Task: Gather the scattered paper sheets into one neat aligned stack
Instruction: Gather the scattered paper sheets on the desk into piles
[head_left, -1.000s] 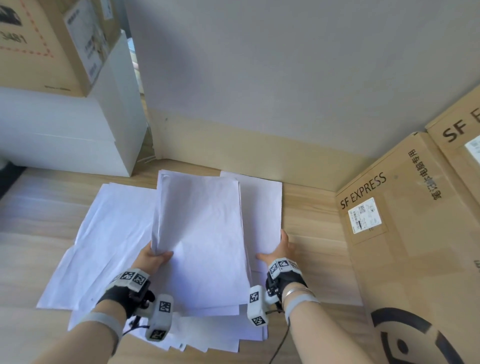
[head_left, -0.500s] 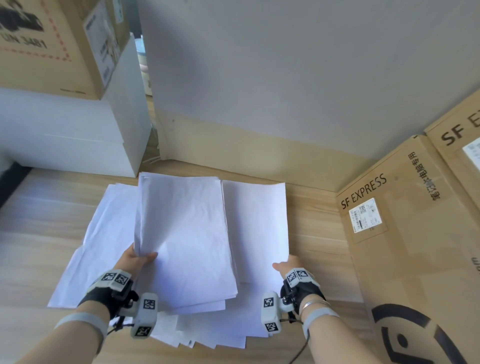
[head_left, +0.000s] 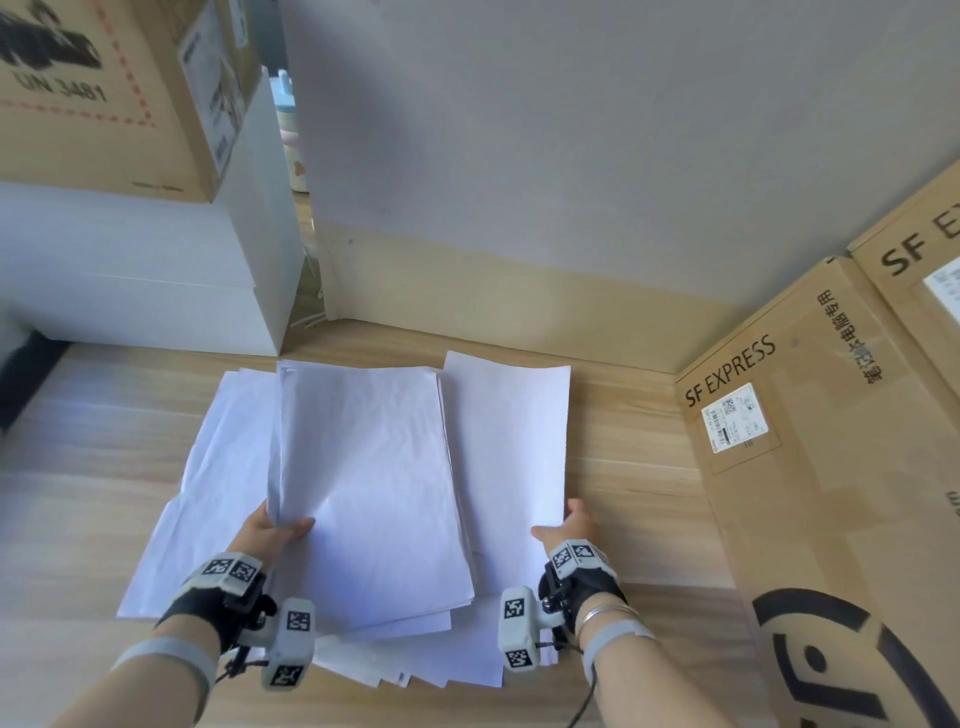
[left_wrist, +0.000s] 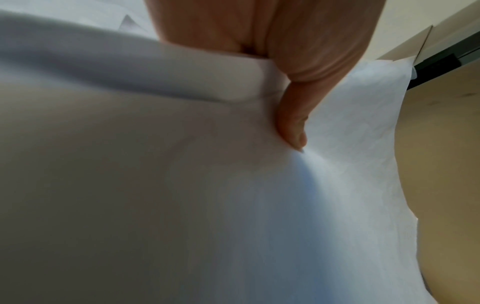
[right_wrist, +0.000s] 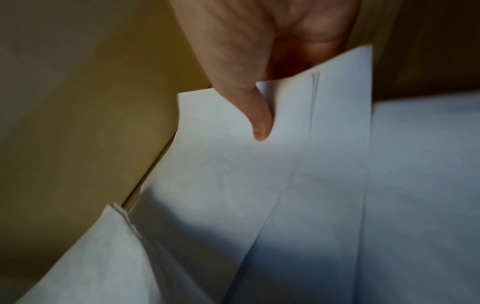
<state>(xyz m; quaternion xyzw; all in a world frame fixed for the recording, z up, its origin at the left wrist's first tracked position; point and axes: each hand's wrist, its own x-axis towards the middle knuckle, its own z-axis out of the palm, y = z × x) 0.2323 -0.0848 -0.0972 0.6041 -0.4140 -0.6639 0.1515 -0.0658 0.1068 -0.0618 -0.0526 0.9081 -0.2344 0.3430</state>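
Note:
White paper sheets lie spread on the wooden floor (head_left: 639, 467). My left hand (head_left: 278, 530) grips a thin bundle of sheets (head_left: 363, 467) by its left edge, thumb on top (left_wrist: 292, 125), the bundle lifted off the sheets below. My right hand (head_left: 563, 527) pinches the right edge of another sheet (head_left: 506, 447), thumb on top (right_wrist: 259, 121) and fingers hidden underneath. More loose sheets (head_left: 202, 499) fan out to the left, and several overlapping ones (head_left: 447, 660) stick out toward me under both.
A large SF EXPRESS cardboard box (head_left: 810, 467) stands close on the right. White boxes (head_left: 140, 270) topped by a brown carton (head_left: 104, 93) sit at the back left. A grey wall with a beige skirting (head_left: 519, 301) closes the far side.
My left hand has carried its bundle to the left, off the right-hand sheet. My right hand has drawn back toward me along that sheet's right edge, which now lies uncovered.

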